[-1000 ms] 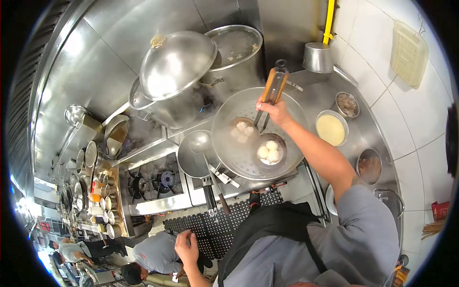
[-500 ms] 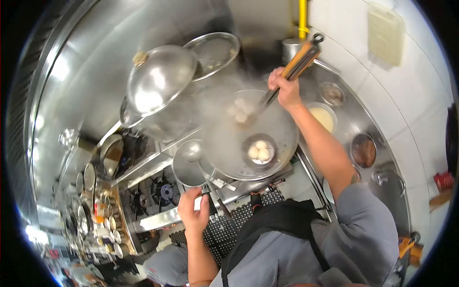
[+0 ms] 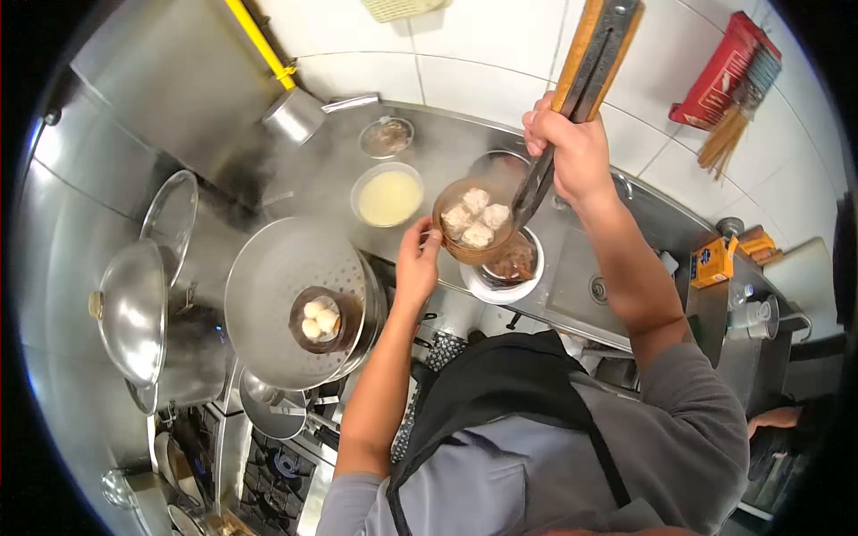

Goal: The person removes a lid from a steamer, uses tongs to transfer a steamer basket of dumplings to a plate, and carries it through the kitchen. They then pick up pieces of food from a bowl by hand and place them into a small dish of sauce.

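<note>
My right hand (image 3: 574, 150) is wrapped round large tongs (image 3: 592, 67) with wooden handle sides and dark metal jaws. Their jaws hold the right side of a small round steamer basket (image 3: 466, 257). Several pale, lumpy dumplings (image 3: 476, 218) sit inside it. On the basket's left rim is my left hand (image 3: 416, 272), thumb and fingers closed on the edge. Below and partly hidden by the basket, a white bowl (image 3: 529, 288) stands under a dish of brown food (image 3: 517, 261). To the left, a second small basket (image 3: 351, 314) with several white balls (image 3: 320, 320) rests on the perforated steamer plate (image 3: 268, 268).
Steam drifts over the metal counter. A bowl of pale yellow liquid (image 3: 390, 197) and a small dish (image 3: 386, 137) stand behind. Domed lids (image 3: 134, 304) lean at left, above a pan (image 3: 268, 415) and burners (image 3: 281, 469). At right are a sink (image 3: 581, 290) and yellow box (image 3: 712, 263).
My view has turned right. The tongs have brought the dumpling basket from the steamer plate over the counter at right. My left hand has come from beside the stove to the basket's rim.
</note>
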Available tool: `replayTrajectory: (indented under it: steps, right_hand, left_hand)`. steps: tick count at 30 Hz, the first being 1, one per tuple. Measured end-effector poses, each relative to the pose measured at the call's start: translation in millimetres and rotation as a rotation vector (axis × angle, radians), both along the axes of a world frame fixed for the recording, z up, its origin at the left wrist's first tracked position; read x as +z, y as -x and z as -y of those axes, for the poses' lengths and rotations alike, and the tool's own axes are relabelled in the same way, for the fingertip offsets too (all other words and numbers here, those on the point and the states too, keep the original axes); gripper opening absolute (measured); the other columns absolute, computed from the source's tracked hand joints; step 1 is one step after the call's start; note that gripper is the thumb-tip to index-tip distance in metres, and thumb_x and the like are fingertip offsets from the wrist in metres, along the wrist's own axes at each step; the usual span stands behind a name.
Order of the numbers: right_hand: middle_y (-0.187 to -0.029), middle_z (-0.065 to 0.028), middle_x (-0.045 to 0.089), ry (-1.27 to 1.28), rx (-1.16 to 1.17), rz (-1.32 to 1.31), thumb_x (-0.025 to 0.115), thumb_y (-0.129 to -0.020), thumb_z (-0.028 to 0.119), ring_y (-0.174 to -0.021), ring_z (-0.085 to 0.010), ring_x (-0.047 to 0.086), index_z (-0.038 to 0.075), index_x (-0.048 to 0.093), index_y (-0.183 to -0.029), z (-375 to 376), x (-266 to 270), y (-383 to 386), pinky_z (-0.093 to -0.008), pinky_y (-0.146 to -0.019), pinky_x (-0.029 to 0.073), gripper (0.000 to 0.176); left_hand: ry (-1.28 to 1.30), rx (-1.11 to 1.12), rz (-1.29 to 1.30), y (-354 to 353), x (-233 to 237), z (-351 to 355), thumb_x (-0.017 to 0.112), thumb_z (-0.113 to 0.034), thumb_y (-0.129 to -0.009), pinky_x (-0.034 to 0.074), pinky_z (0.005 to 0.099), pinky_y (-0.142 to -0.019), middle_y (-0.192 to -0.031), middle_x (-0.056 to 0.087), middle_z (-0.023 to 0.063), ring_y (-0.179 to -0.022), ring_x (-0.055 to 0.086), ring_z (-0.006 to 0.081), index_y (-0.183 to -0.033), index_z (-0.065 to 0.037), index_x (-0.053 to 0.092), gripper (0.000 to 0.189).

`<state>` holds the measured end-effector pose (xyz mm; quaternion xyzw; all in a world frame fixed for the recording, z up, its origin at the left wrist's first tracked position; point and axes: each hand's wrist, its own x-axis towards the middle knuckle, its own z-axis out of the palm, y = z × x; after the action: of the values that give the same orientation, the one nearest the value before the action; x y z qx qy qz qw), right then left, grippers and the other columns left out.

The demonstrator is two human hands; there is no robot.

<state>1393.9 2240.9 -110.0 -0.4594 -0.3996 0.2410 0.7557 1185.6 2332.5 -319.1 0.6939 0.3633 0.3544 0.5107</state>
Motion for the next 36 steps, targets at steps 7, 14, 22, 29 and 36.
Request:
replayTrajectory:
  steps: [7,14,22,29,36]
  right_hand:
    - [-0.060,0.0014,0.050,0.308,-0.150,-0.008,0.067,-0.078,0.008,-0.050,-0.0080,0.044,0.007,0.054,-0.068,-13.6,-29.8,-22.9,-0.0255,-0.047,0.035,0.016]
    - [-0.056,0.0001,0.051,0.454,-0.223,0.140,0.066,-0.078,0.010,-0.049,-0.0080,0.044,0.004,0.054,-0.061,-5.4,-48.4,-17.6,-0.0276,-0.046,0.034,0.022]
    - [-0.054,0.0006,0.049,0.293,-0.285,0.149,0.067,-0.079,0.019,-0.051,-0.0094,0.047,0.002,0.055,-0.061,51.2,-60.9,-6.1,-0.0307,-0.049,0.038,0.027]
    - [-0.064,0.0028,0.055,0.108,-0.277,0.135,0.070,-0.083,0.008,-0.060,-0.0072,0.050,0.002,0.059,-0.075,92.7,-83.0,-0.6,-0.0290,-0.055,0.040,0.015]
    - [-0.065,-0.0001,0.052,-0.101,-0.256,-0.023,0.064,-0.082,-0.001,-0.059,-0.0101,0.046,0.005,0.052,-0.069,118.2,-101.4,-1.8,-0.0280,-0.056,0.037,0.018]
  left_hand:
    - [0.156,-0.106,-0.118,-38.7,-37.7,5.6,0.058,-0.020,-0.097,0.048,0.0322,-0.088,-0.118,0.066,0.0131,-0.103,0.061,0.0198,-0.133,0.003,0.055,0.042]
    - [0.213,-0.074,-0.058,-40.8,-82.5,16.8,0.059,-0.020,-0.095,0.049,0.0350,-0.090,-0.115,0.068,0.0158,-0.101,0.064,0.0232,-0.129,0.001,0.059,0.039]
    - [0.027,-0.105,-0.155,-36.7,-62.7,35.8,0.058,-0.019,-0.095,0.050,0.0375,-0.091,-0.119,0.066,0.0174,-0.105,0.065,0.0268,-0.130,0.000,0.057,0.040]
    - [0.015,-0.135,-0.211,-41.1,-55.4,42.8,0.057,-0.018,-0.095,0.050,0.0390,-0.090,-0.125,0.062,0.0174,-0.106,0.064,0.0290,-0.131,-0.002,0.057,0.039]
    - [-0.109,-0.145,-0.201,-39.3,-47.9,46.5,0.057,-0.017,-0.095,0.052,0.0385,-0.085,-0.121,0.061,0.0165,-0.099,0.065,0.0291,-0.130,-0.003,0.057,0.038]
